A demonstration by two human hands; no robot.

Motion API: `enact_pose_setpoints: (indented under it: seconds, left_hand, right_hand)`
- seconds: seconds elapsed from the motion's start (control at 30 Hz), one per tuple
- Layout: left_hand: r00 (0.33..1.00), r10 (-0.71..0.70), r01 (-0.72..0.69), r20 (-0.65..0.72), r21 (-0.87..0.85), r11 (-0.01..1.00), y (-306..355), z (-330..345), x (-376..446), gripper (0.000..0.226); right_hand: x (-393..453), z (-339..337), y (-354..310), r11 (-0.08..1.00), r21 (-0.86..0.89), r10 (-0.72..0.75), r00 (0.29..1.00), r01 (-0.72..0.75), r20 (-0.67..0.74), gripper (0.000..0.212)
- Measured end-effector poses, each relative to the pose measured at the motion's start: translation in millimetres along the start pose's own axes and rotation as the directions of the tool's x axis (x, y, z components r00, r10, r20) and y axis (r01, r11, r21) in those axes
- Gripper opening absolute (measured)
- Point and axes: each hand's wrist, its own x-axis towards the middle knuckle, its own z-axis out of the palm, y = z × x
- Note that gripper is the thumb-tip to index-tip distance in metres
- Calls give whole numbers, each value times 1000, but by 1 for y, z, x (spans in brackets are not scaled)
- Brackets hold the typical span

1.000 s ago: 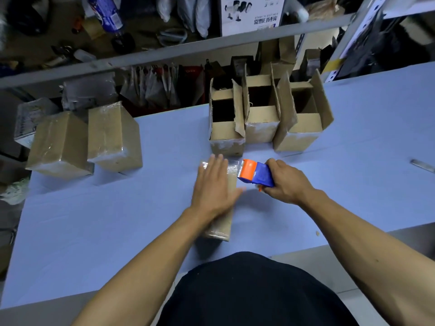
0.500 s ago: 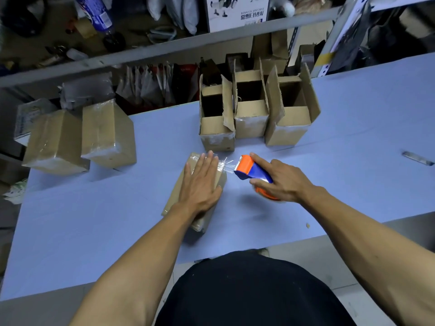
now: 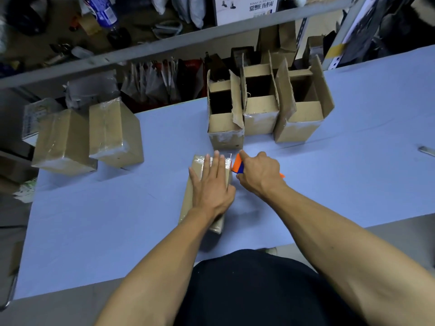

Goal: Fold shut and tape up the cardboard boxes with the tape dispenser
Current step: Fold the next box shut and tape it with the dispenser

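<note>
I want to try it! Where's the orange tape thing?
The tape dispenser is near the middle of the head view, gripped in the right hand, against the right edge of the box under the left hand.

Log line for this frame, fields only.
step: taping box | left hand: flat on box | right hand: grips tape dispenser at box's far end | open boxes: three waiting

A packing or stockroom: cardboard boxes point(image 3: 259, 114) line a blue tabletop point(image 3: 117, 220) below a cluttered metal shelf point(image 3: 146, 50) of bagged goods point(image 3: 160, 83).
</note>
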Motion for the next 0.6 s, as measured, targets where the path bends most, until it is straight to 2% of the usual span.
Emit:
enact_pose_setpoints:
  seconds: [0.13, 0.2, 0.23, 0.3, 0.37, 0.43, 0.5, 0.57, 0.6]
  left_hand:
    - [999, 28, -25, 32, -103, 994, -7, -5, 1, 79]
    - [997, 31, -50, -70, -280, 959, -15, -8, 0, 74]
    - [987, -12, -56, -160, -412, 910, -21, -9, -1, 67]
    - [935, -205, -23, -291, -624, 781, -31, -12, -2, 46]
    - [873, -380, 47, -306, -722, 691, -40, -16, 3, 37]
    - [854, -470, 114, -222, -801, 587, -47, -23, 11, 37]
    - [871, -481, 174, -102, -851, 496, -50, -28, 19, 38]
    - [896, -441, 196, -44, -853, 484, -52, -30, 25, 38]
    - [909, -416, 200, -24, -852, 484, -51, -30, 28, 37]
  right_hand:
    - [1, 20, 7, 975, 177, 123, 988, -137, 90, 75]
    - [2, 22, 11, 951, 255, 155, 983, -174, 94, 81]
    - [3, 25, 11, 943, 286, 149, 984, -171, 99, 83]
    - [7, 31, 9, 931, 337, 108, 988, -139, 108, 85]
    - [6, 33, 5, 923, 369, 91, 994, -108, 65, 76]
    - [2, 26, 2, 883, 456, 142, 989, -112, -32, 60]
    - [-5, 16, 0, 740, 642, 312, 948, -202, -62, 42]
    - [-11, 15, -1, 561, 779, 467, 884, -280, -18, 23]
    - [-16, 16, -3, 505, 816, 494, 869, -281, -7, 20]
